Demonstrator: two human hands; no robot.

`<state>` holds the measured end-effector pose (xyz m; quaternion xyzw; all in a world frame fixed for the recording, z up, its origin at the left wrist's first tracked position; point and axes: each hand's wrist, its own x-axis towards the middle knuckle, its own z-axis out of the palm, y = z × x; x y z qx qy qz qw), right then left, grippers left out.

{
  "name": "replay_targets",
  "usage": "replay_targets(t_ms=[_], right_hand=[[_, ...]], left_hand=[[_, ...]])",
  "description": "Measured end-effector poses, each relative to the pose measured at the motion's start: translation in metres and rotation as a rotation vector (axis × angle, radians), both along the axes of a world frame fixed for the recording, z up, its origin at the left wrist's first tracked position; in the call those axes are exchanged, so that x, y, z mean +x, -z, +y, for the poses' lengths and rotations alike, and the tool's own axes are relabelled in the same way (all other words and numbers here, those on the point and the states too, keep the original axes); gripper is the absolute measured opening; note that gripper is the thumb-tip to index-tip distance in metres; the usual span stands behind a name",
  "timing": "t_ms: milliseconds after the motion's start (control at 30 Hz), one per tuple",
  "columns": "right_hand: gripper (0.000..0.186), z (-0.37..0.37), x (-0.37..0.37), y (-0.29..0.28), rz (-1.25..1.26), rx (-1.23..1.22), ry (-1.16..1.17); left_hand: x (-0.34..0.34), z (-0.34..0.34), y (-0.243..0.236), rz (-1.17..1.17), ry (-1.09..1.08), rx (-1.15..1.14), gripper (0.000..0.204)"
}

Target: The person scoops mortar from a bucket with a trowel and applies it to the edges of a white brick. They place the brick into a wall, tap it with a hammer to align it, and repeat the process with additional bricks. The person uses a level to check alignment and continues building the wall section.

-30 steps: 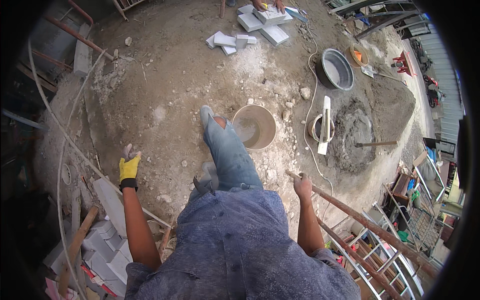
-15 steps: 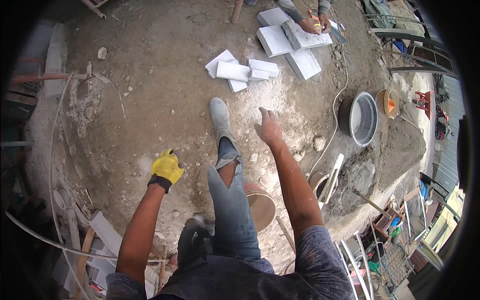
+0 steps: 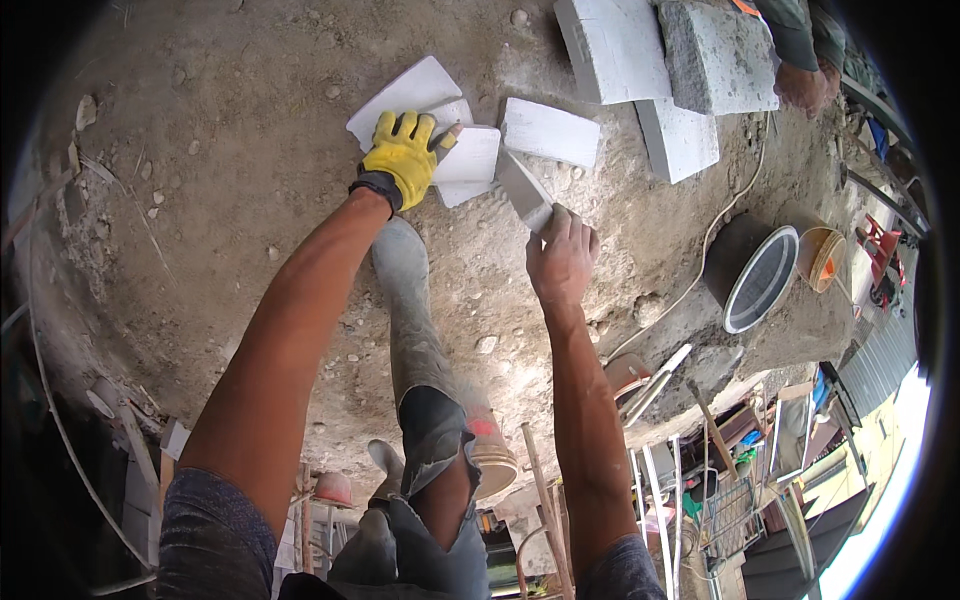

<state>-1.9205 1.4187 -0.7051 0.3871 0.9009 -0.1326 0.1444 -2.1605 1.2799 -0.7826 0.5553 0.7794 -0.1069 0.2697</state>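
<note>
My left hand [image 3: 402, 160], in a yellow work glove with a dark cuff, rests at a small pile of white block pieces. Its fingers are spread beside one white block piece [image 3: 470, 155] and over a larger flat white slab [image 3: 418, 88]; I cannot tell how firmly it touches them. My bare right hand [image 3: 564, 258] pinches the near end of a small white block offcut [image 3: 524, 190], which is tilted up from the ground. Just beyond the offcut lies another white rectangular block [image 3: 550, 132], apart from both hands.
Large white blocks [image 3: 615, 50] lie at the far right, beside a co-worker's hands [image 3: 808, 88]. A pale cable [image 3: 735, 205] crosses the dirt. To the right stand a round black tub [image 3: 745, 262] and a bucket [image 3: 820, 255]. Another bucket [image 3: 490, 462] is beside my leg.
I have leaned forward, closer to the blocks. My left hand has reached up and right onto the pile. My right hand has taken hold of the small offcut and tilted it.
</note>
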Motion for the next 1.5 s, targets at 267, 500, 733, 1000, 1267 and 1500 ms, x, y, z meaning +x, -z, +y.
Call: replay_targets(t_ms=[267,500,733,1000,1267,1500], right_hand=[[0.036,-0.105,0.052,-0.237,0.668,-0.942,0.964],[0.063,-0.272,-0.062,-0.516,0.991,-0.431,-0.422],[0.058,-0.441,-0.014,-0.690,1.055,-0.689,-1.164],[0.120,-0.596,-0.027,-0.700,0.322,-1.531,-1.101],[0.089,-0.738,0.137,-0.677,-0.472,-1.685,-1.577],[0.078,-0.825,0.363,-0.609,-1.114,-1.447,-1.726]], left_hand=[[0.055,-0.224,-0.266,-1.731,-1.858,0.136,0.058],[0.105,-0.357,-0.560,-2.018,-1.933,1.016,0.073],[0.208,-0.520,-0.714,-1.886,-1.457,1.776,0.086],[0.357,-0.602,-0.775,-1.101,-1.754,2.167,0.074],[0.542,-0.606,-0.720,-0.389,-1.730,3.441,0.061],[0.730,-0.602,-0.680,0.388,-1.581,3.992,0.059]])
